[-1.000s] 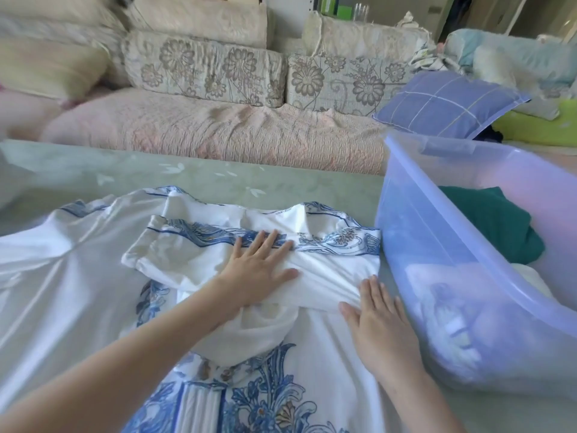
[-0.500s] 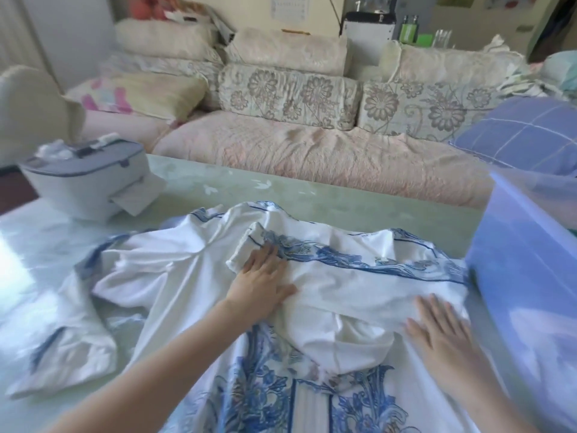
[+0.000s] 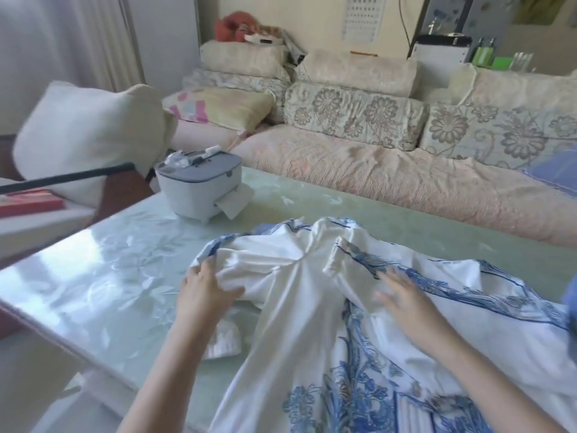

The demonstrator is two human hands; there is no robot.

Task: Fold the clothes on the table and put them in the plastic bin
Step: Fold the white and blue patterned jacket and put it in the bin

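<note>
Two hands meet a white, blue-printed garment [image 3: 299,323] spread on the green table [image 3: 125,276]. The left hand [image 3: 204,287] pinches its bunched edge, with a tissue box [image 3: 199,185] beyond that grip. Rightward, the right hand [image 3: 406,298] lies flat on the cloth, fingers spread.

1. Your garment [image 3: 299,307] is thin white cloth with a blue floral and scroll print: a band across its far right part and a large motif on the near part.
2. It lies spread but rumpled on the table [image 3: 109,276], and its near end runs off the bottom of view.
3. Its far left part is bunched and raised where your left hand [image 3: 204,287] pinches a fold. Your right hand [image 3: 406,296] lies flat on the printed band.
4. A small ribbed white piece [image 3: 223,339] lies at its left edge; you cannot tell whether it belongs to the garment.
5. The plastic bin [image 3: 572,303] shows only as a blue sliver at the right edge.
</note>
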